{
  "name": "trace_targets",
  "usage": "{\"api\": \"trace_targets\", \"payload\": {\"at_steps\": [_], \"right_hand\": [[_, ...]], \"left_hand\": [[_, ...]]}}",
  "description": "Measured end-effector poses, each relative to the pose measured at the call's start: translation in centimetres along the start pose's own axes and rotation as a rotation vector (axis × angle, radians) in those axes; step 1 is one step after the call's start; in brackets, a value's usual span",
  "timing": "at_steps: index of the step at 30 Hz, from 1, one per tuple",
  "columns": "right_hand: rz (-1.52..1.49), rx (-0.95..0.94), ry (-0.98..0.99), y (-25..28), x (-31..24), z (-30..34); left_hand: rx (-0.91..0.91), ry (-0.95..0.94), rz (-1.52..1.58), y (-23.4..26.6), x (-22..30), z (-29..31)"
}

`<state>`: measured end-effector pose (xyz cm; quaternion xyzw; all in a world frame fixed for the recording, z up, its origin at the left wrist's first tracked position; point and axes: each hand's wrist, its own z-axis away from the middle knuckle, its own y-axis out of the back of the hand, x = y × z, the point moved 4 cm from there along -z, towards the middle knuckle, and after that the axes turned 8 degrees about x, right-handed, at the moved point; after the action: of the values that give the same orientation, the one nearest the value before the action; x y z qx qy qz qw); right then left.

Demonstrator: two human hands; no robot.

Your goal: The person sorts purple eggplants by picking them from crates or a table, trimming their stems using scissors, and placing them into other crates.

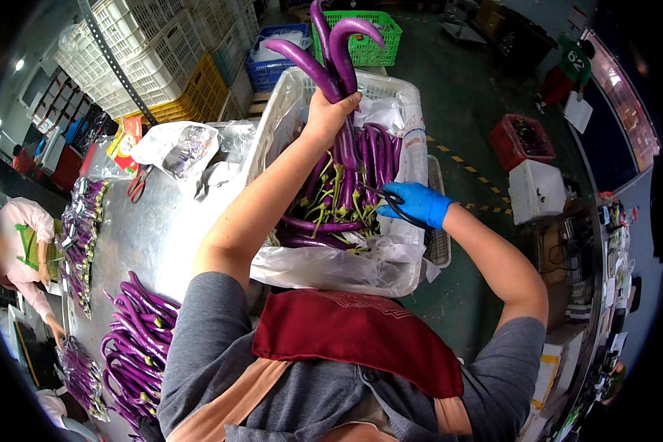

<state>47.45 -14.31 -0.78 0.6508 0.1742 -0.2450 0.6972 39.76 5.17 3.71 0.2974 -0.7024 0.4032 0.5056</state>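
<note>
My bare left hand (330, 116) is closed round a few long purple eggplants (340, 62), held up over the far part of a white crate (412, 140). Their curved ends fan out above the fist, and a part hangs below it. In a blue glove, my right hand (422, 204) grips dark scissors (392, 197) at the crate's right side. The blades point left, towards green stems of the eggplants (376, 151) lying in the crate. Clear plastic lines the crate, and some eggplants lie crosswise at its near end.
On the metal table (132, 247) at left lie a pile of eggplants (136, 339), bagged eggplants (77, 243), red-handled scissors (138, 184) and plastic bags (177, 151). A co-worker (29, 243) reaches in there. Green (361, 48) and blue (272, 66) crates stand beyond; a red crate (521, 140) is at right.
</note>
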Motion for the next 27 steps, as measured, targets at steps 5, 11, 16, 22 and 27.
{"api": "trace_targets", "payload": {"at_steps": [5,11,16,22,27], "right_hand": [[-0.041,0.087,-0.020,-1.0,0.4,-2.0],[0.041,0.068,0.078,-2.9,0.5,-3.5],[-0.775,0.044,-0.302,-7.5,6.8,-2.2],[-0.939,0.115,-0.516,-7.9,5.8,-1.2],[-1.045,0.420,-0.402,-6.9,7.2,-0.8]], "left_hand": [[0.137,-0.097,-0.031,-1.3,-1.8,0.5],[0.355,-0.156,-0.079,4.0,-0.7,1.6],[0.548,-0.208,-0.459,11.9,5.4,2.8],[0.855,0.018,-0.627,28.2,7.9,13.4],[1.033,0.165,-0.666,41.0,13.2,25.7]]}}
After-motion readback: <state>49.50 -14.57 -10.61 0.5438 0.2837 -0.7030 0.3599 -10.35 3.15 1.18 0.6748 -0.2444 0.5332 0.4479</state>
